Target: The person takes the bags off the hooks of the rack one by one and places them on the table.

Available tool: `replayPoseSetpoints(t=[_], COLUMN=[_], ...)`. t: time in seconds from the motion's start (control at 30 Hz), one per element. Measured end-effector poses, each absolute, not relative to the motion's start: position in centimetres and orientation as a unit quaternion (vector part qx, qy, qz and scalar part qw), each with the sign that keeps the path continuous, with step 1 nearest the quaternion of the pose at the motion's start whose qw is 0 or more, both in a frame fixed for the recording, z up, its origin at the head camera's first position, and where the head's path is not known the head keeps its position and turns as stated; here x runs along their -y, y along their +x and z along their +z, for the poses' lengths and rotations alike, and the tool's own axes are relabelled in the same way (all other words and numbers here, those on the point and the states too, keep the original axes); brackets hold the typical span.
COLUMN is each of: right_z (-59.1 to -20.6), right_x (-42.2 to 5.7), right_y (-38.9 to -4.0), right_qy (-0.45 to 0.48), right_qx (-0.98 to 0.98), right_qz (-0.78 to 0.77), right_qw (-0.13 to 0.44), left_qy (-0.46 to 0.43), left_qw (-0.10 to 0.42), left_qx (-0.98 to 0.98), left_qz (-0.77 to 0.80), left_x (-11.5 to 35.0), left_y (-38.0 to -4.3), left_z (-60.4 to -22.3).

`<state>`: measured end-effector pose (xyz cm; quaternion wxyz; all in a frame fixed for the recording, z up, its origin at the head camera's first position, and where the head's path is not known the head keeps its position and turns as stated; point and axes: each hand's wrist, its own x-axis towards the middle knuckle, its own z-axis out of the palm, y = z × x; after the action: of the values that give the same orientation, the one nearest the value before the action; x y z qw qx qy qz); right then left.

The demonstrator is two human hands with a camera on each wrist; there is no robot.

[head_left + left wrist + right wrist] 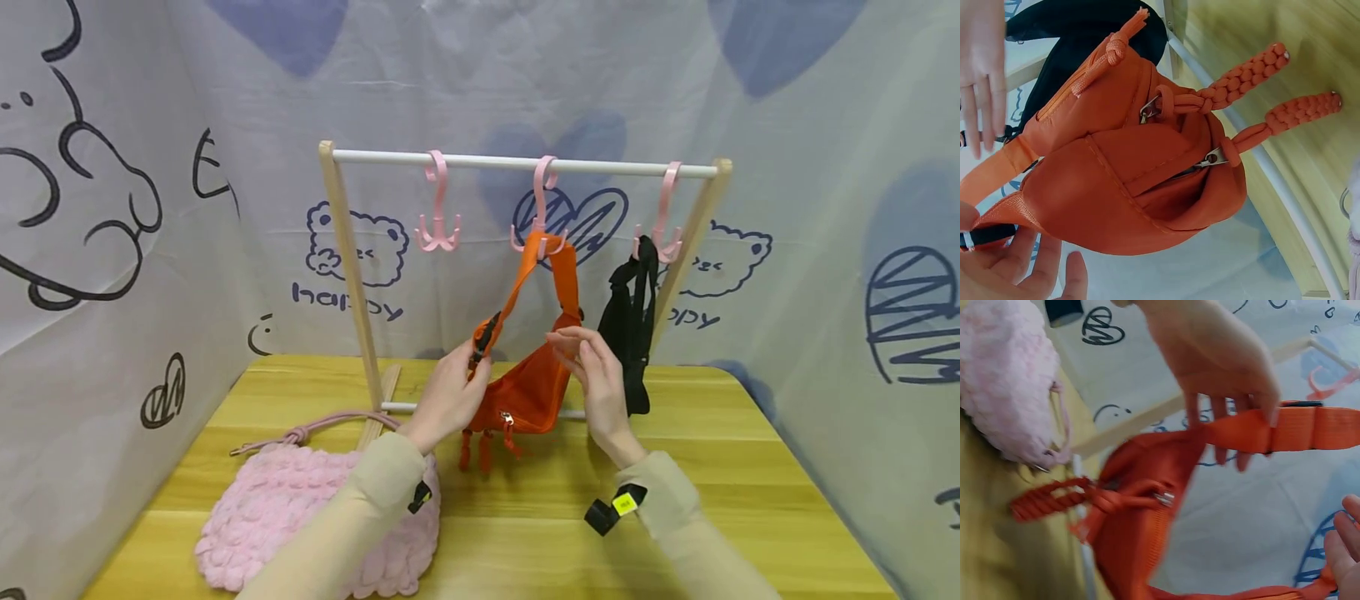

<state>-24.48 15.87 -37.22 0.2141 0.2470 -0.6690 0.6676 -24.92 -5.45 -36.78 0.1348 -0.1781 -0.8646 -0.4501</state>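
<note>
An orange waist bag (528, 392) hangs by its strap (566, 279) from the middle pink hook (540, 204). With its thumb and fingers, my left hand (453, 396) grips the strap beside a black buckle (483, 337), left of the bag. On the bag's other side, my right hand (596, 379) has relaxed fingers close to the strap's right end; whether they touch it I cannot tell. The left wrist view shows the bag's front with braided zipper pulls (1247, 78) and a partly unzipped pocket (1179, 194). Much of the right hand (1344, 544) is cut off in the right wrist view.
A white rod (480, 160) on wooden posts carries the hooks. A black bag (630, 325) hangs on the right hook (663, 217); the left hook (438, 208) holds nothing. At the front left of the wooden table (720, 483) lies a pink chunky-knit bag (277, 500).
</note>
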Motion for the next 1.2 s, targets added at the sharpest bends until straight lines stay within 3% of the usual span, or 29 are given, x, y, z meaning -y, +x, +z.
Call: replayPoseSetpoints(t=[0.17, 0.73, 1.2], right_z=[-35.7, -34.6, -32.7], right_x=[-16.5, -16.6, -15.8], right_y=[-25.2, -27.6, -29.3], right_qy=[0.233, 0.177, 0.181], right_qx=[0.686, 0.736, 0.766], right_qz=[0.642, 0.584, 0.576], right_qw=[0.251, 0.295, 0.221], left_qy=[-0.171, -0.165, -0.162], left_qw=[0.122, 0.059, 0.035], left_qx=[0.857, 0.836, 0.831], left_qz=[-0.470, -0.520, -0.531], left_x=[5.9, 7.6, 7.7], left_y=[-25.1, -26.0, -26.2], left_z=[-36.6, -35.5, -35.1])
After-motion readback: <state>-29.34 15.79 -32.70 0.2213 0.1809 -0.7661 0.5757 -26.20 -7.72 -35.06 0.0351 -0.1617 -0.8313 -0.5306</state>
